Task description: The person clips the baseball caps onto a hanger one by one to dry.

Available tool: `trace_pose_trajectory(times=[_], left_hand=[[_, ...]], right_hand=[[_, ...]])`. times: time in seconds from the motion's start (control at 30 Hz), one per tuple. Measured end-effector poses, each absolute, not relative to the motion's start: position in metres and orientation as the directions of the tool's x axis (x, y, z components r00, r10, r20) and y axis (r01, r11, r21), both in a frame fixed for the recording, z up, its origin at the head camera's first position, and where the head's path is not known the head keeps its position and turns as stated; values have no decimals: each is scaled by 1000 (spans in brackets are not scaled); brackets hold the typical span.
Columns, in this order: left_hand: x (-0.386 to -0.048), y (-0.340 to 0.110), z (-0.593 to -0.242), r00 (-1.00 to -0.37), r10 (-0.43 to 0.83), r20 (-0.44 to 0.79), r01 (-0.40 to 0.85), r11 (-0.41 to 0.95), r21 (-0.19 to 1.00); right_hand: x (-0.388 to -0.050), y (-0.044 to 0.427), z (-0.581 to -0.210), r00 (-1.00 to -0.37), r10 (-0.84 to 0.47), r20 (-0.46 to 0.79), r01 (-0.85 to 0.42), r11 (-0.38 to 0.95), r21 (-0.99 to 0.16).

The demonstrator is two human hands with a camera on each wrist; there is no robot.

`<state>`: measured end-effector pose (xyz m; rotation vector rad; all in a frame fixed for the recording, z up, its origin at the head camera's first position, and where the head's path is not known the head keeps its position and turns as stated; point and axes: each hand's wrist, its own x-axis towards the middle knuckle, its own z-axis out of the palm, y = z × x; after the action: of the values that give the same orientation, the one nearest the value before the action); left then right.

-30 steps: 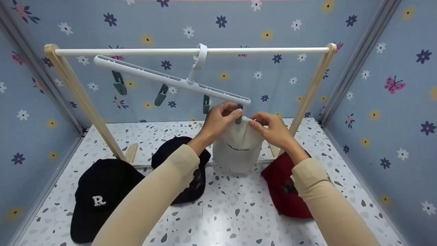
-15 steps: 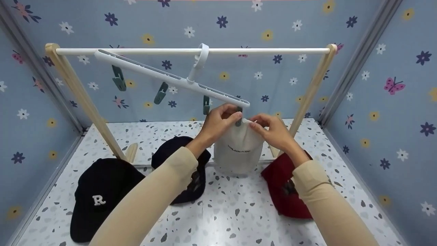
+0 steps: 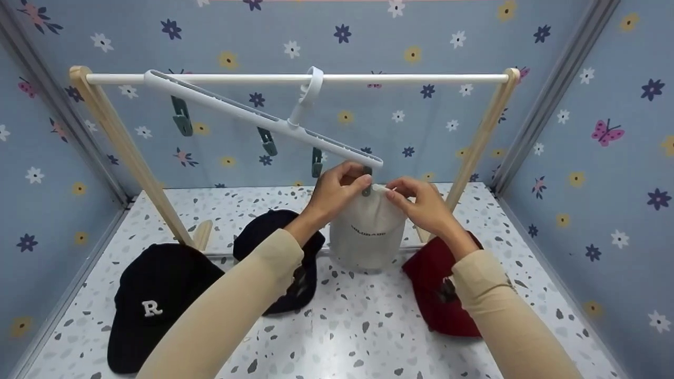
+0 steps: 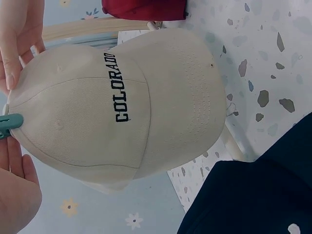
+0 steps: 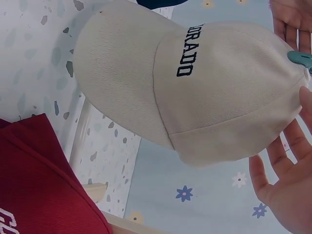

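A cream baseball cap (image 3: 366, 234) lettered COLORADO hangs brim down beneath the lower right end of a white clip hanger (image 3: 263, 120). My left hand (image 3: 337, 192) pinches the green clip (image 3: 367, 189) at that end. In the left wrist view, the clip (image 4: 12, 121) lies over the cap's top edge. My right hand (image 3: 421, 200) pinches the cap's upper edge just right of the clip. In the right wrist view, the right hand's fingers (image 5: 295, 141) lie along the cap's edge, partly out of frame.
The hanger hooks over the white rail (image 3: 410, 78) of a wooden-legged rack. Several other green clips dangle from it, one clip (image 3: 182, 118) at far left. On the speckled surface lie a black cap (image 3: 163, 284), a navy cap (image 3: 268, 231) and a red cap (image 3: 437, 295).
The hanger tilts more: its right end has dropped slightly and its left end has risen. Both hands and the cream cap have sunk a little. One middle clip has swung to the right.
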<state>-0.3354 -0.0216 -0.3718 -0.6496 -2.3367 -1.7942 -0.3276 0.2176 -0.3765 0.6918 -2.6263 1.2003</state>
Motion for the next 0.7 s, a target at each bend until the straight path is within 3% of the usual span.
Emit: trace_pose_trajectory(times=[0.4,0.7], left_hand=[[-333,-28,-377,-889,249,385,439,218,872],[-330,-35,-383,-883,258,392,447,206,871]], right_hand=[[-322,218,-382,-843,-336,420,-534,621,-574],[-311,212,-389,-823,-279,494,-550,609,-572]])
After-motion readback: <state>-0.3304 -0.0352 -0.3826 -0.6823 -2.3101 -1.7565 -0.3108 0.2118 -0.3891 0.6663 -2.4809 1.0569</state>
